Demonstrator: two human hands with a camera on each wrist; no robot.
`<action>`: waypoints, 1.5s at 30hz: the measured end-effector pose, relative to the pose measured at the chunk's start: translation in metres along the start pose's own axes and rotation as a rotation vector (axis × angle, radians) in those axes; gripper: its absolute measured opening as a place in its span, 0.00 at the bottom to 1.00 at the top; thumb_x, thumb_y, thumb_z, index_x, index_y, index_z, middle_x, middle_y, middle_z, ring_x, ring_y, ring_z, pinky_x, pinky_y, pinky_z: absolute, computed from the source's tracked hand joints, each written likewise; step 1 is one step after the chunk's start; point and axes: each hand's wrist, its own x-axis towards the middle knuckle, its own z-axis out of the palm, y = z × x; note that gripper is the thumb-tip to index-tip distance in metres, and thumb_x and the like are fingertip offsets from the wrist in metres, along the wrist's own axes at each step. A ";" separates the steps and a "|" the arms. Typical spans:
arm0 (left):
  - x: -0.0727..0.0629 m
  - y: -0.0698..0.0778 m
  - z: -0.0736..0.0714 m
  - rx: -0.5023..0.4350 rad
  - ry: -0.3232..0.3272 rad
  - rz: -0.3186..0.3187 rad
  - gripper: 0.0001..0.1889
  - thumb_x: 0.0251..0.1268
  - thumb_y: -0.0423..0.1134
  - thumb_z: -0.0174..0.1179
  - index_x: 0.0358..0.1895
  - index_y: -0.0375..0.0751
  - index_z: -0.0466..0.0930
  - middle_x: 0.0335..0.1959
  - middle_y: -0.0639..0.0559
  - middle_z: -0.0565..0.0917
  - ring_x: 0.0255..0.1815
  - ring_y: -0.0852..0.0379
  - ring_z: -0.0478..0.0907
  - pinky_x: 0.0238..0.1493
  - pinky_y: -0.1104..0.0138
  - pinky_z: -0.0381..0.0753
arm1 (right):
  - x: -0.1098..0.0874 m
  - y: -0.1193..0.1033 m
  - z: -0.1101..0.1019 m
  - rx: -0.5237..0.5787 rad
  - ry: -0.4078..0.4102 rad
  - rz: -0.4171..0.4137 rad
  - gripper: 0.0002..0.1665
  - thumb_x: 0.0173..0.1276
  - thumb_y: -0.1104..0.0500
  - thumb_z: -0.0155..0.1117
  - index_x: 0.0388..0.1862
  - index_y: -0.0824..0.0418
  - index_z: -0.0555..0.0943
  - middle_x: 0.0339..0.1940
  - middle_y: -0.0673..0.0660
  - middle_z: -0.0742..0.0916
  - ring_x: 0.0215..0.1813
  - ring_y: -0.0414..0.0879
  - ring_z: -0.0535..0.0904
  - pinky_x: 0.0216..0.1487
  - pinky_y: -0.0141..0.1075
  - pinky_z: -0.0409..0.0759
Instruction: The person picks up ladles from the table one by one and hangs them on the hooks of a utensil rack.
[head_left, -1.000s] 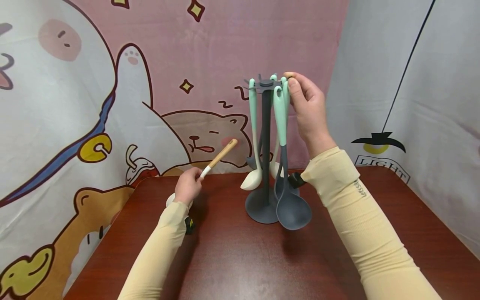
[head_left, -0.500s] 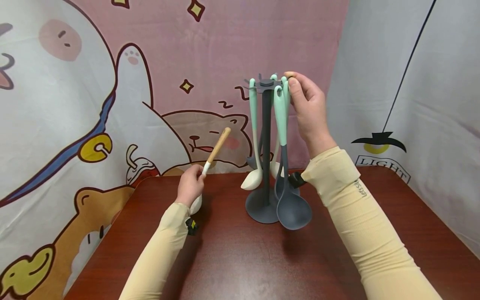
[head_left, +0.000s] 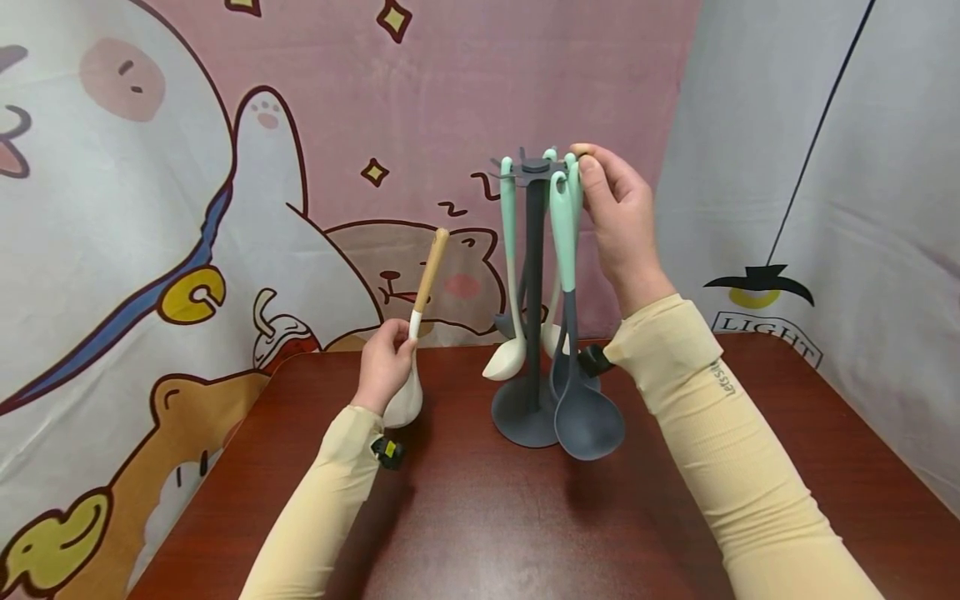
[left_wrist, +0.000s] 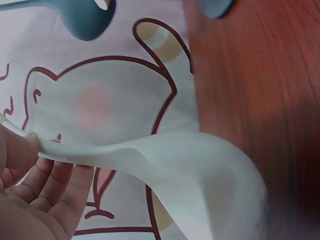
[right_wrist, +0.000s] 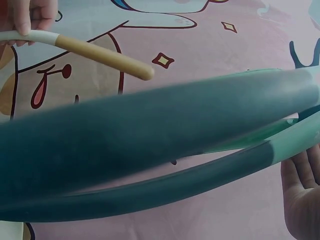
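My left hand (head_left: 384,367) pinches the neck of a white ladle (head_left: 405,404) just below its wooden handle (head_left: 431,271). The ladle stands nearly upright, bowl down, left of a dark grey utensil rack (head_left: 533,283). In the left wrist view its white bowl (left_wrist: 230,180) shows large, past the fingers. My right hand (head_left: 624,217) grips the rack's top at its right side with thumb and index finger, beside mint handles; the exact contact is partly hidden. A grey ladle (head_left: 588,423) and a white ladle (head_left: 504,360) hang from the rack, with other utensils behind.
The rack's round base (head_left: 517,417) rests on a reddish-brown table (head_left: 480,517). A cartoon-printed cloth (head_left: 420,92) hangs behind the table, and a grey-white cloth (head_left: 825,167) hangs at the right. Bare hooks stick out at the rack's top left.
My left hand has swung the white ladle from a slant to nearly upright, its bowl coming out to the right from behind the hand. The right hand and rack have stayed still.
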 end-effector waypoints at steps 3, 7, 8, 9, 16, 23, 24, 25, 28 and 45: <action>-0.001 0.006 -0.001 -0.022 -0.001 -0.010 0.06 0.69 0.30 0.61 0.45 0.34 0.78 0.40 0.39 0.83 0.43 0.44 0.79 0.44 0.52 0.77 | 0.000 0.000 0.000 -0.002 0.000 0.000 0.18 0.75 0.57 0.59 0.58 0.66 0.81 0.49 0.57 0.83 0.50 0.46 0.79 0.57 0.36 0.76; -0.003 0.013 -0.003 -0.040 -0.007 -0.017 0.06 0.69 0.30 0.60 0.46 0.34 0.78 0.40 0.40 0.82 0.42 0.45 0.79 0.42 0.53 0.79 | 0.000 0.001 0.000 0.003 0.003 0.001 0.18 0.75 0.57 0.59 0.58 0.66 0.80 0.49 0.57 0.84 0.50 0.46 0.80 0.57 0.36 0.76; -0.003 0.014 -0.003 -0.046 -0.007 -0.017 0.06 0.69 0.30 0.60 0.46 0.34 0.78 0.40 0.40 0.82 0.42 0.45 0.79 0.41 0.53 0.79 | 0.001 0.001 0.000 0.008 0.004 0.000 0.18 0.75 0.58 0.59 0.57 0.67 0.81 0.49 0.57 0.84 0.49 0.45 0.80 0.57 0.36 0.76; -0.004 0.016 -0.004 -0.049 -0.006 -0.016 0.06 0.69 0.30 0.60 0.46 0.34 0.78 0.40 0.40 0.82 0.41 0.46 0.79 0.40 0.53 0.79 | 0.001 0.001 0.000 0.011 0.005 0.000 0.18 0.75 0.58 0.59 0.57 0.67 0.81 0.49 0.57 0.84 0.49 0.45 0.80 0.56 0.36 0.76; -0.004 0.021 -0.005 -0.073 0.005 0.013 0.06 0.69 0.29 0.60 0.46 0.34 0.78 0.40 0.41 0.82 0.42 0.46 0.80 0.39 0.54 0.80 | 0.001 0.001 0.001 0.027 0.009 0.002 0.17 0.75 0.58 0.59 0.56 0.66 0.81 0.49 0.58 0.84 0.49 0.46 0.80 0.55 0.35 0.76; -0.006 0.029 -0.007 -0.092 0.023 0.051 0.06 0.70 0.30 0.60 0.47 0.34 0.79 0.40 0.42 0.82 0.41 0.47 0.79 0.34 0.56 0.80 | 0.001 0.001 0.000 0.002 0.001 -0.017 0.18 0.76 0.58 0.58 0.58 0.67 0.80 0.48 0.56 0.84 0.49 0.44 0.80 0.56 0.35 0.76; -0.006 0.031 -0.007 -0.097 0.025 0.058 0.06 0.70 0.30 0.60 0.47 0.34 0.79 0.40 0.42 0.82 0.41 0.47 0.79 0.34 0.56 0.80 | 0.000 0.001 0.000 -0.001 0.001 -0.018 0.19 0.76 0.58 0.58 0.58 0.67 0.80 0.48 0.56 0.84 0.50 0.44 0.80 0.56 0.36 0.76; -0.007 0.034 -0.007 -0.102 0.027 0.068 0.06 0.70 0.30 0.60 0.47 0.34 0.79 0.40 0.41 0.82 0.41 0.47 0.80 0.33 0.57 0.80 | 0.000 0.001 0.000 -0.004 0.001 -0.019 0.18 0.76 0.57 0.58 0.58 0.67 0.80 0.48 0.55 0.84 0.50 0.44 0.80 0.56 0.36 0.76; -0.008 0.039 -0.007 -0.119 0.034 0.092 0.06 0.70 0.30 0.60 0.46 0.34 0.79 0.40 0.42 0.82 0.41 0.48 0.80 0.32 0.57 0.80 | 0.000 0.001 0.000 0.006 0.004 -0.009 0.17 0.75 0.58 0.58 0.57 0.65 0.81 0.49 0.57 0.83 0.51 0.45 0.80 0.57 0.36 0.75; -0.014 0.070 -0.013 -0.203 0.075 0.224 0.08 0.67 0.29 0.63 0.47 0.34 0.80 0.38 0.43 0.83 0.39 0.48 0.81 0.38 0.57 0.80 | 0.000 0.001 -0.001 0.012 -0.001 -0.006 0.17 0.75 0.58 0.58 0.57 0.64 0.81 0.50 0.58 0.83 0.52 0.46 0.80 0.58 0.37 0.75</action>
